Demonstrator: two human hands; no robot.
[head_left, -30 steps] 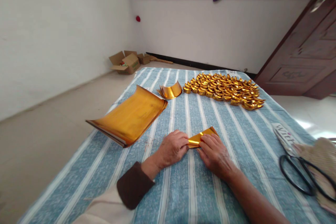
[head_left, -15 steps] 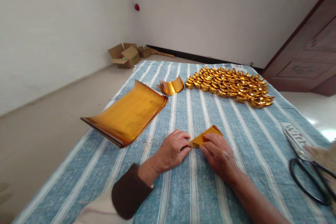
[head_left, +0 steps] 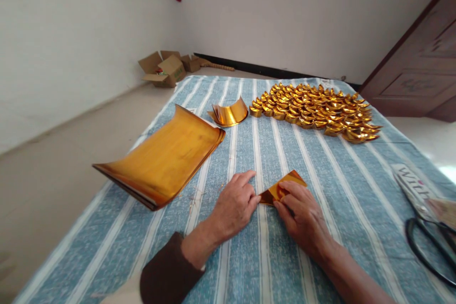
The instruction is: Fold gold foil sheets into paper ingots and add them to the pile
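A small piece of folded gold foil paper (head_left: pixel 294 177) lies on the striped cloth between my hands, a dark triangular fold at its left end. My left hand (head_left: pixel 235 205) pinches or presses that left tip with curled fingers, its index finger lifted and pointing forward. Over the middle of the paper, my right hand (head_left: pixel 302 213) grips it with thumb and bent fingers, hiding part of the lower side. Left of the hands rests a stack of large gold foil sheets (head_left: pixel 167 152), its edges curling up. Beyond it stands a smaller curved stack of gold strips (head_left: pixel 231 114).
Many folded gold foil ingots (head_left: pixel 306 107) sit in rows at the far right of the table. Black-handled scissors (head_left: pixel 422 211) lie at the right edge. The blue striped tablecloth (head_left: pixel 221 275) covers the table. Open cardboard boxes (head_left: pixel 171 70) stand on the floor behind.
The left end of the foil paper now shows a larger dark triangular fold. My left index finger has lifted forward off the tip. The view has tilted slightly downward.
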